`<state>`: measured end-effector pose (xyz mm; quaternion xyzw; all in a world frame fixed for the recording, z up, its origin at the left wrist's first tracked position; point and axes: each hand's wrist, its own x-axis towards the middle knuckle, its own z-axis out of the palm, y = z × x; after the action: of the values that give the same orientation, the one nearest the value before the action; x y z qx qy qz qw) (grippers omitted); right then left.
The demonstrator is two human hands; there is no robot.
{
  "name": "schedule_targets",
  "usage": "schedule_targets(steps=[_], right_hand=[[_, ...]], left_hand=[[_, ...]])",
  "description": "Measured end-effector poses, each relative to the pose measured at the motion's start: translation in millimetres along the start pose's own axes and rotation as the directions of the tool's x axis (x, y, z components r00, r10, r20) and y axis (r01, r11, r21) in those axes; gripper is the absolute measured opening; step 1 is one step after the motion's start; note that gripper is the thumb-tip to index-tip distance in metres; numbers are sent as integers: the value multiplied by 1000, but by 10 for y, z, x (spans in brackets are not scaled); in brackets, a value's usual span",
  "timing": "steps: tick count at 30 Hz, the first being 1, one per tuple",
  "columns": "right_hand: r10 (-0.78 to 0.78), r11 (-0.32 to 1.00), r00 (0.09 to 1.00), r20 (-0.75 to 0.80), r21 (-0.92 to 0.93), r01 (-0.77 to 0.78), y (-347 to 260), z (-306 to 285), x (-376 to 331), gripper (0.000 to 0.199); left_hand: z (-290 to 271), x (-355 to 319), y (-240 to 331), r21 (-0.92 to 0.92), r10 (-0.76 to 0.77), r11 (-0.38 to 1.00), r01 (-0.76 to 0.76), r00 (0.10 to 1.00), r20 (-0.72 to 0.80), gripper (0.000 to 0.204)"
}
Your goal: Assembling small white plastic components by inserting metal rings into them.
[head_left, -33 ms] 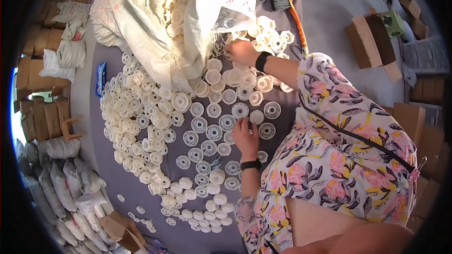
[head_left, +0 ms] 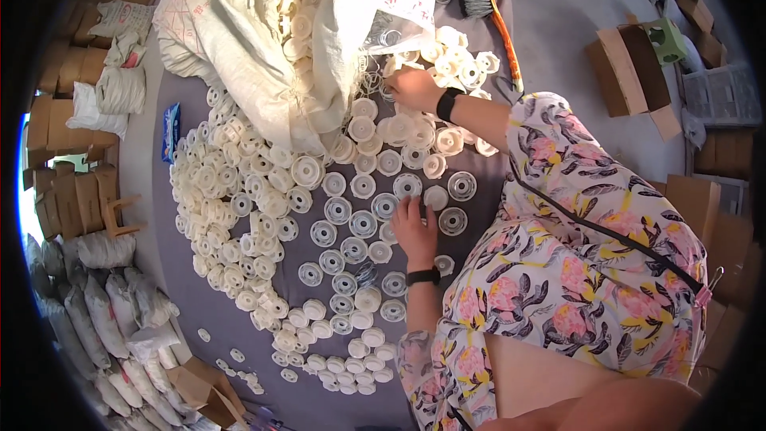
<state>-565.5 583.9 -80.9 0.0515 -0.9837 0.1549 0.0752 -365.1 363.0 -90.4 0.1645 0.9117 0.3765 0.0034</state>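
My right hand [head_left: 413,89], with a black wristband, reaches over the cloth to a cluster of thin pale rings [head_left: 369,80] beside the sack. Its fingers are closed at the rings, and whatever they hold is too small to make out. Closer to me, my left hand [head_left: 415,230] lies low over the laid-out discs, fingers apart. Those fingertips are at the lower edge of a clear disc with a dark centre [head_left: 407,185]. A plain white cap [head_left: 436,197] sits by its thumb. White plastic wheel-shaped parts [head_left: 389,163] lie between both hands.
A large woven sack [head_left: 255,72] spills white parts at the top. More parts [head_left: 227,183] are heaped on the left of the grey cloth [head_left: 187,303]. A black-bristled brush [head_left: 488,8] lies at upper right. An open carton [head_left: 630,72] stands on the floor beyond.
My left hand has shifted very slightly upward over the discs. My right hand stays at the rings.
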Motion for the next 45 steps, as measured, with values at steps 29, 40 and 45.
schedule_targets(steps=[29,40,45], right_hand=[[55,541,900,432,745,-390,-637,-239,-1587,26],[-97,157,638,764,644,-748,-550,-349,-2051,31],[-36,-88,549,835,545,-834,-633,-361,-2127,42]], left_hand=[[63,100,183,-941,-431,266,208,899,77,40],[111,-143,164,-908,-325,165,384,891,318,44],[208,-191,112,-899,-271,323,296,939,212,45]])
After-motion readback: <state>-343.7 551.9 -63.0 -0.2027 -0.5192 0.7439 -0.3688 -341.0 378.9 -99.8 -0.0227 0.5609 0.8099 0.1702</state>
